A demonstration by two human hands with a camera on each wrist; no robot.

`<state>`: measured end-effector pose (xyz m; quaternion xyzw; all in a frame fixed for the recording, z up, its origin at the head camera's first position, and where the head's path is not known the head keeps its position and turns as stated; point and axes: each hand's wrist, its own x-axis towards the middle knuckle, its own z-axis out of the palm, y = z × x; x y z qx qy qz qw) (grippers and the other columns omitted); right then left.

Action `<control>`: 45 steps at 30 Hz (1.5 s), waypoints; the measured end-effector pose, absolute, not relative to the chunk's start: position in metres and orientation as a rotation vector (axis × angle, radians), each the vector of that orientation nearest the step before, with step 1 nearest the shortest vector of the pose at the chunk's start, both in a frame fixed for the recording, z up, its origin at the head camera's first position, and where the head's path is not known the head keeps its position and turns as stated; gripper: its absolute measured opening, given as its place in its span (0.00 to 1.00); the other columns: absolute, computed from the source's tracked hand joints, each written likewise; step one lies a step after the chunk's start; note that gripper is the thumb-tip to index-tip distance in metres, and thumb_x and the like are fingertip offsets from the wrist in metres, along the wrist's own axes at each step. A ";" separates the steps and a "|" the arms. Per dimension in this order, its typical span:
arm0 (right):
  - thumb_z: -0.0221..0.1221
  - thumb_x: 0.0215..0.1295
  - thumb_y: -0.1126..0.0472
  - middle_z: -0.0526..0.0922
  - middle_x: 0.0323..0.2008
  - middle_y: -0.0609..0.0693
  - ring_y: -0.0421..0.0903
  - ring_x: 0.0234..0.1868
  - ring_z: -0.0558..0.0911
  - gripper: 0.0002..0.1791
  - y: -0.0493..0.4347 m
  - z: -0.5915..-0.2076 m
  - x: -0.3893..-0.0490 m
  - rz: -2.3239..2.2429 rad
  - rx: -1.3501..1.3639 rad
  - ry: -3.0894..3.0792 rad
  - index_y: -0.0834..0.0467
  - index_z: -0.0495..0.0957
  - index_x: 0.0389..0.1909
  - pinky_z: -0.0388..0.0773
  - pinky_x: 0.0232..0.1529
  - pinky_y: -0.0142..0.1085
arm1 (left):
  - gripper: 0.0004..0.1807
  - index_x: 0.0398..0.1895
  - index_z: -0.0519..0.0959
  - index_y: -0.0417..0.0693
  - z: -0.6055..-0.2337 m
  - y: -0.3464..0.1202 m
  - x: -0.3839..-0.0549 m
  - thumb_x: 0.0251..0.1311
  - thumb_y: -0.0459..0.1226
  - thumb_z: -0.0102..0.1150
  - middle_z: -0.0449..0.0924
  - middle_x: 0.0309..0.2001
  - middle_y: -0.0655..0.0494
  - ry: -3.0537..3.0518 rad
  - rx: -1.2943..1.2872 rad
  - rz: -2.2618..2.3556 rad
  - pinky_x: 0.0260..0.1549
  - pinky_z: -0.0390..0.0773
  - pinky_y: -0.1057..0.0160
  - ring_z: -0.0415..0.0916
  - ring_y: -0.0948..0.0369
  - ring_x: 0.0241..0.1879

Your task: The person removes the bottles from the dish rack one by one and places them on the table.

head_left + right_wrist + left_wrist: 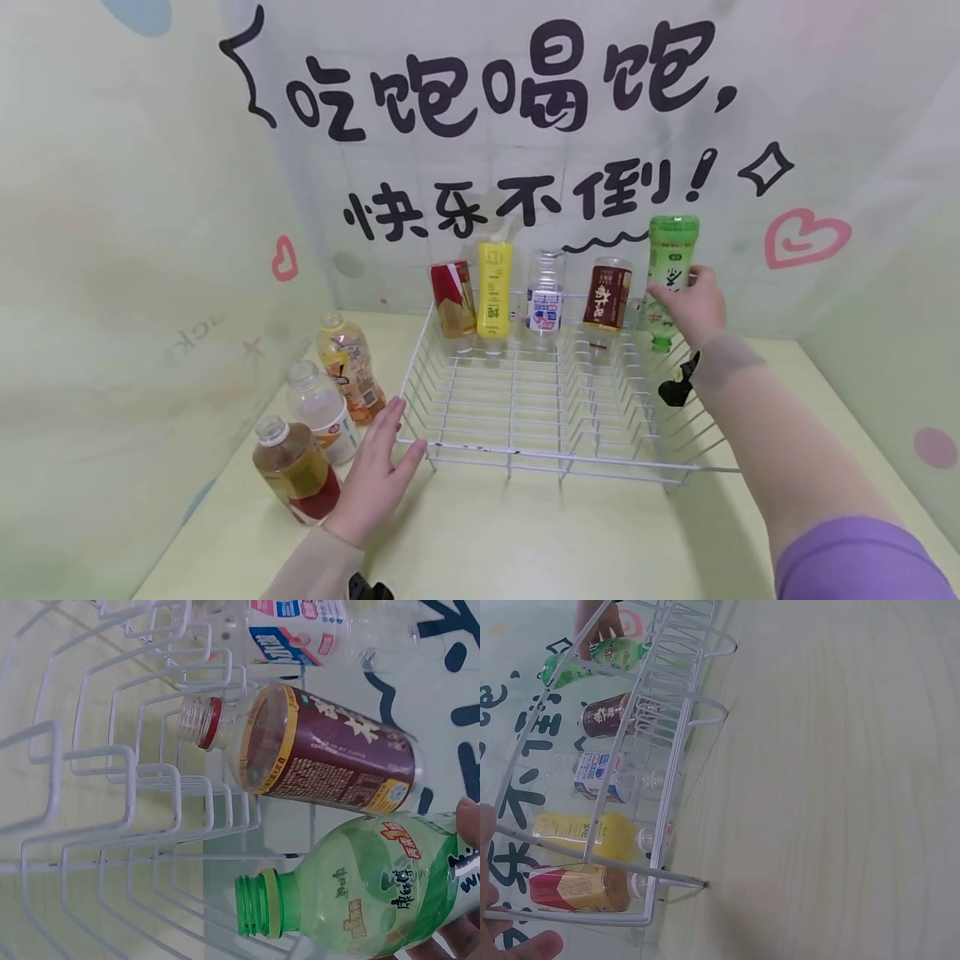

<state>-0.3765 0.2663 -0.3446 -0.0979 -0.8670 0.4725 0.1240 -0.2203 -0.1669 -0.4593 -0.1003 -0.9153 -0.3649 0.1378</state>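
My right hand point(699, 307) grips a clear green drink bottle point(671, 275) round its body. The bottle is upside down, its uncapped green mouth point(259, 904) low inside the back right part of a white wire dish rack point(510, 451). Beside it in the right wrist view leans an upturned bottle with a maroon label point(337, 754). My left hand point(378, 475) rests at the rack's front left corner, fingers fairly straight along the side and thumb by the front wire. In the left wrist view only its fingertips point(540, 946) show.
Along the rack's back stand upturned bottles: red-labelled point(453, 304), yellow point(494, 292) and clear with a blue-and-white label point(545, 296). Left of the rack, upright on the table point(540, 542), are an orange-labelled bottle point(351, 367), a white-labelled one point(324, 417) and a red-and-gold one point(297, 475).
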 end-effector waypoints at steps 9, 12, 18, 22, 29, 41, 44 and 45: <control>0.59 0.46 0.41 0.68 0.47 0.59 0.55 0.40 0.71 0.48 0.268 -0.327 -0.360 1.091 -0.097 -2.652 0.61 0.49 0.61 0.70 0.38 0.50 | 0.37 0.65 0.46 0.57 -0.455 -0.168 -0.219 0.55 0.58 0.40 0.43 0.65 0.59 -2.703 -0.286 -1.023 0.52 0.56 0.48 0.45 0.55 0.61; 0.59 0.45 0.41 0.70 0.43 0.58 0.54 0.38 0.72 0.46 0.265 -0.323 -0.355 0.956 -0.035 -2.687 0.62 0.53 0.60 0.70 0.35 0.50 | 0.37 0.65 0.46 0.58 -0.451 -0.169 -0.218 0.54 0.59 0.40 0.43 0.65 0.59 -2.714 -0.268 -1.018 0.52 0.55 0.47 0.45 0.55 0.61; 0.60 0.45 0.42 0.72 0.37 0.56 0.53 0.33 0.72 0.39 0.258 -0.320 -0.347 0.668 0.091 -2.725 0.62 0.62 0.54 0.70 0.27 0.46 | 0.38 0.65 0.46 0.57 -0.447 -0.170 -0.219 0.54 0.60 0.40 0.43 0.65 0.60 -2.726 -0.288 -0.995 0.52 0.55 0.46 0.44 0.54 0.61; 0.61 0.46 0.48 0.72 0.39 0.58 0.54 0.35 0.71 0.36 0.251 -0.321 -0.340 0.497 0.210 -2.703 0.62 0.62 0.54 0.70 0.30 0.49 | 0.37 0.65 0.47 0.59 -0.444 -0.171 -0.220 0.53 0.60 0.39 0.42 0.65 0.61 -2.740 -0.302 -0.939 0.50 0.56 0.44 0.45 0.52 0.61; 0.63 0.44 0.54 0.72 0.44 0.61 0.59 0.42 0.70 0.36 0.239 -0.329 -0.325 0.140 0.477 -2.558 0.64 0.62 0.54 0.69 0.37 0.52 | 0.35 0.64 0.51 0.61 -0.431 -0.166 -0.219 0.53 0.60 0.41 0.42 0.65 0.58 -2.754 -0.322 -0.826 0.50 0.54 0.41 0.43 0.50 0.61; 0.65 0.41 0.57 0.71 0.45 0.58 0.57 0.44 0.70 0.36 0.216 -0.338 -0.307 -0.237 0.699 -2.378 0.63 0.64 0.53 0.69 0.38 0.51 | 0.37 0.64 0.51 0.53 -0.371 -0.112 -0.243 0.54 0.59 0.42 0.47 0.64 0.56 -2.624 -0.619 -0.534 0.55 0.50 0.49 0.45 0.54 0.61; 0.62 0.45 0.59 0.71 0.44 0.57 0.56 0.43 0.70 0.31 0.209 -0.338 -0.305 -0.281 0.719 -2.345 0.62 0.65 0.52 0.69 0.38 0.50 | 0.37 0.64 0.52 0.52 -0.358 -0.096 -0.254 0.54 0.59 0.43 0.47 0.64 0.55 -2.606 -0.681 -0.447 0.56 0.48 0.51 0.45 0.54 0.61; 0.60 0.46 0.60 0.71 0.44 0.57 0.56 0.42 0.70 0.29 0.206 -0.338 -0.304 -0.292 0.722 -2.340 0.62 0.65 0.51 0.69 0.38 0.50 | 0.37 0.64 0.52 0.52 -0.354 -0.091 -0.257 0.54 0.59 0.43 0.47 0.64 0.54 -2.609 -0.699 -0.420 0.56 0.47 0.52 0.45 0.53 0.61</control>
